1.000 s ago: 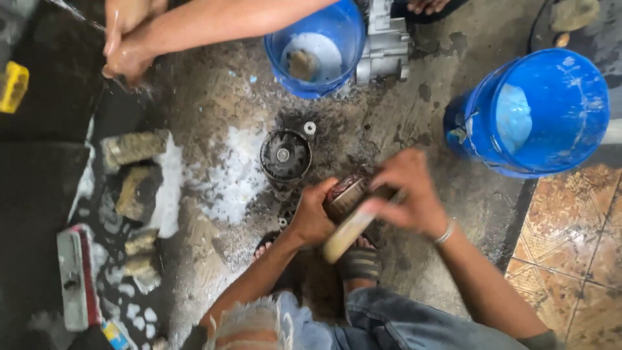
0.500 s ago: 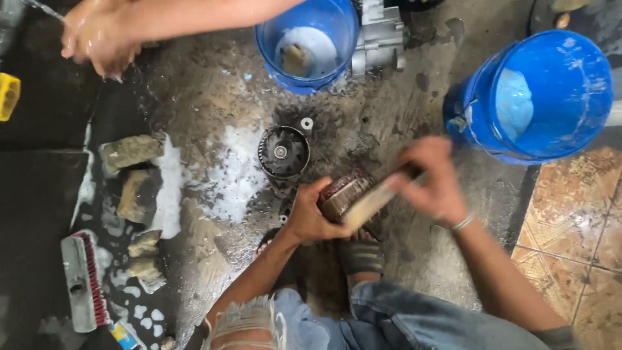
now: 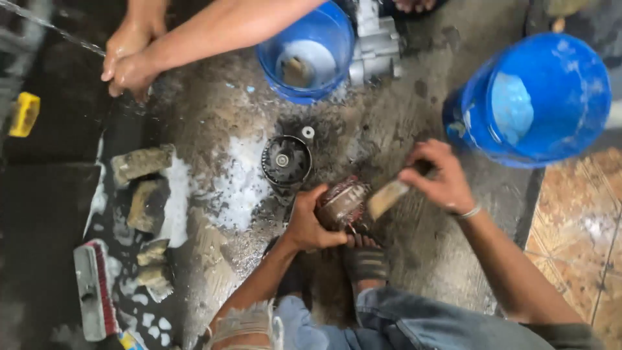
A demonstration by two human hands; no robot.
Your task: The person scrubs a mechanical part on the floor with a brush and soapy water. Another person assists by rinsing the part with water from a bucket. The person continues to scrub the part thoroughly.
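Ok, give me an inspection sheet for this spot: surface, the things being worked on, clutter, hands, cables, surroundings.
Surface: wet grey concrete floor, white foam patches.
Job's things: brown wound motor part gripped in the left hand; wooden-handled brush in the right hand, bristles at the part.
Clutter: round black metal housing, small metal ring, muddy blocks, red-bristled scrub brush, yellow object.
Hands: both closed on their things; another person's hands meet a thin water stream at top left.
Cables: nothing seen.
Surroundings: small blue bucket, large blue bucket holding pale liquid, silver metal casing, brown floor tiles.
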